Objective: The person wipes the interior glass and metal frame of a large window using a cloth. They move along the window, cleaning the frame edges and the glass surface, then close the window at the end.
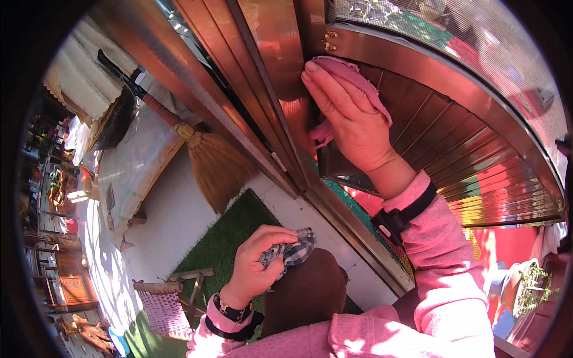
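My right hand (353,116) presses a pink cloth (353,76) with spread fingers against the edge of a brown metal door panel (416,121), just below the hinged corner of its frame. Part of the cloth hangs under the palm. Lower down, my left hand (257,259) rests by my knee, its fingers curled around a black-and-white checked cloth (302,246). The upper part of the door holds a mesh screen (488,53). Beside my right hand runs the copper-coloured door frame (277,49).
A straw broom (215,165) leans left of the frame, near a covered table (138,152) with a dark pan (114,121). Below are a green mat (224,237) and a small woven folding stool (165,308). A metal threshold (353,237) crosses the floor; a potted plant (528,286) stands right.
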Tool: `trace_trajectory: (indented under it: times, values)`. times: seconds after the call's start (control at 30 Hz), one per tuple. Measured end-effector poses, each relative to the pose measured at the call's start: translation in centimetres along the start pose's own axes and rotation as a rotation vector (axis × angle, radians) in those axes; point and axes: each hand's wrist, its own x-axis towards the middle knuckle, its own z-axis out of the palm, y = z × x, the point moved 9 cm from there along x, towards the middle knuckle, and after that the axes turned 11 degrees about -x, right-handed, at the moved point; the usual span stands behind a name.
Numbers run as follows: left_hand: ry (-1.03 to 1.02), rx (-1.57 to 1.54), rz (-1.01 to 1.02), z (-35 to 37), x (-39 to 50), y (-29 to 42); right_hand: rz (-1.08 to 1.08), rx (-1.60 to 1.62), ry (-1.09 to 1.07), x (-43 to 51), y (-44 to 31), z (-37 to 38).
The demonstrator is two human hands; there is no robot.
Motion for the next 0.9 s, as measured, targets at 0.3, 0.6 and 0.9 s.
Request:
trace_trajectory:
  times: [0.3, 0.6, 0.9]
  values:
    - [0.002, 0.021, -0.013, 0.7, -0.3, 0.0, -0.202, 0.128, -0.243, -7.2, 0.6, 4.5]
    - [0.03, 0.027, -0.033, 0.5, -1.1, 0.8, -0.299, 0.158, -0.455, -12.6, 0.2, 8.1]
    - [0.053, 0.019, -0.041, -0.1, -1.4, 1.1, 0.201, 0.439, 0.13, -3.2, 2.7, -0.5]
